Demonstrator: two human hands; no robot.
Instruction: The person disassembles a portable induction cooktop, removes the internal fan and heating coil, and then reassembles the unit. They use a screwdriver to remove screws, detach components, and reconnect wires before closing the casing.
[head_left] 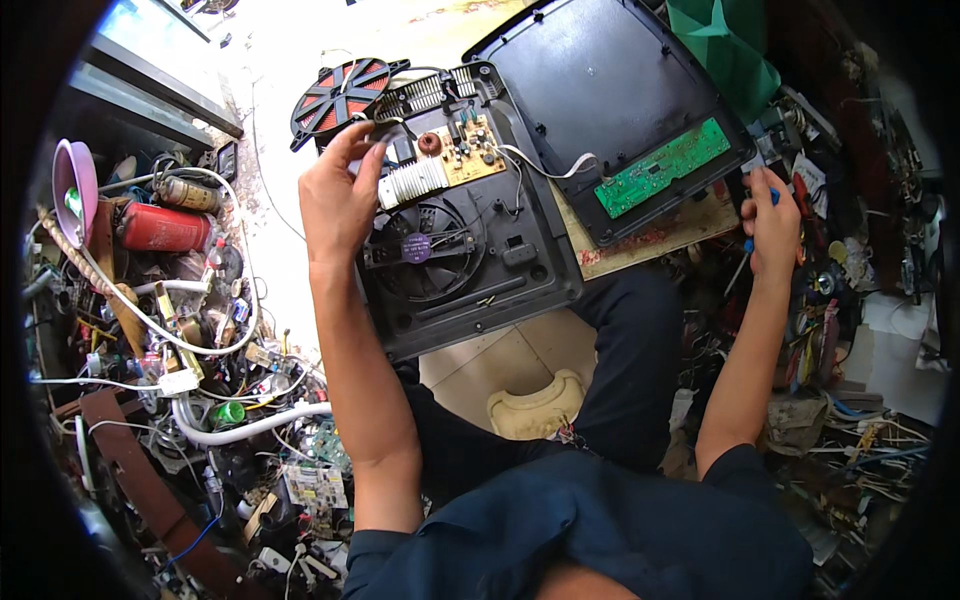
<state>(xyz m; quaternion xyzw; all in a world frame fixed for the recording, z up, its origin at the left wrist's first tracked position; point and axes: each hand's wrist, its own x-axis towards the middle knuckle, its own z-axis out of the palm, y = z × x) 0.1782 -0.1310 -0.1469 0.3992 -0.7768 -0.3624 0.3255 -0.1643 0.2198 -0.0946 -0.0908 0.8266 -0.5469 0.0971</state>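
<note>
Our left hand (338, 195) sits at the upper left corner of the opened cooker base (470, 270), right over the yellowish circuit board (462, 150). The board lies just to the right of our fingers, and its long axis runs left to right, tilted up toward the right. Our left grip pinches a small dark part at the board's corner, thumb and fingertips pressed together on it; we cannot tell exactly what the part is. This hand is by far the nearer one to the board.

Our right hand (772, 222) is well apart, off the right edge, curled around a blue-handled tool (772, 196).

The base is black plastic with a round fan (425, 248) in the middle, a white finned heat sink (412, 182) beside the board and a copper ring coil on it. A white cable leads to a green circuit board (662, 167) on the flipped black cover (600, 90). A red and black coil disc (343, 95) lies just beyond our left fingers.
</note>
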